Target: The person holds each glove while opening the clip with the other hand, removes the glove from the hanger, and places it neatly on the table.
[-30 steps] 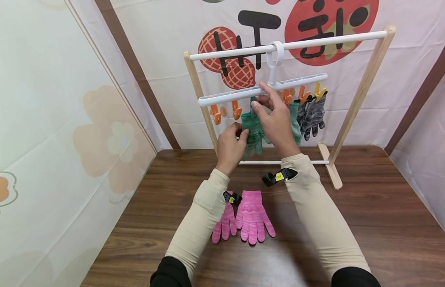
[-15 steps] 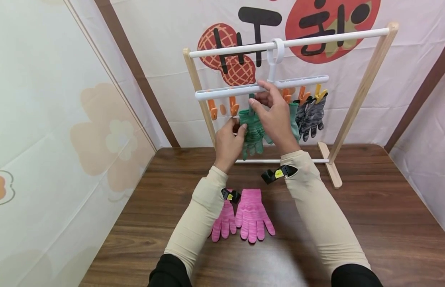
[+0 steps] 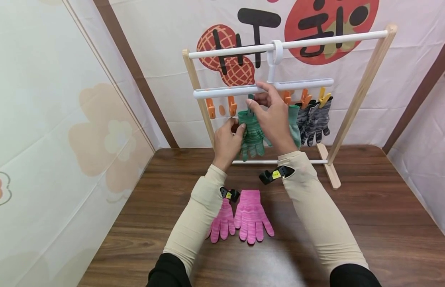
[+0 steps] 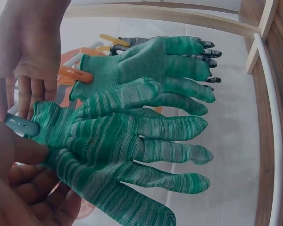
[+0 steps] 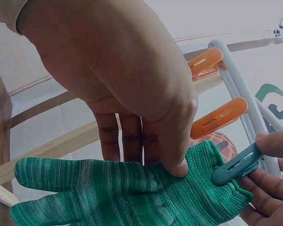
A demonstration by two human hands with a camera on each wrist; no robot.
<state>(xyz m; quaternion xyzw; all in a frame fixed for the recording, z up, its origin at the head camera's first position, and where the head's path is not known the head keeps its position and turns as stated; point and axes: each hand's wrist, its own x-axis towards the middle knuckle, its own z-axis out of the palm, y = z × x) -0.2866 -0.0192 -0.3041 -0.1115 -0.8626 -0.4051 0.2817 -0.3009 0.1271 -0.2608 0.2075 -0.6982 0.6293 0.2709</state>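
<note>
At the left side, a pale cloth wall [image 3: 107, 131] with printed flowers stands beside the brown wooden table [image 3: 369, 207]. Next comes the left post [image 3: 194, 75] of the drying rack, and near it two orange clips [image 3: 232, 106] hang from the white hanger bar [image 3: 222, 93], holding nothing. Then there is the left hand [image 3: 227, 143]; its thumb lies on the front of the striped green glove [image 3: 253, 137], its fingers are behind, so it pinches the glove near the cuff. Below, on the table, lie two pink gloves [image 3: 251, 217] side by side, the left one partly covered by the sleeve of the left arm. The green glove hangs under the middle of the bar, fingers downward, and the end of a dark teal clip [image 5: 236, 165] lies over its cuff. The right hand [image 3: 275, 119] pinches this clip between thumb and fingers, just under the bar. Behind the right hand, another green glove [image 4: 104, 75] hangs from an orange clip [image 4: 75, 74]. Further right, two black-and-grey gloves [image 3: 317, 121] hang close together, one under a yellow clip [image 3: 323, 97]. The right post [image 3: 362, 93] stands last.
</note>
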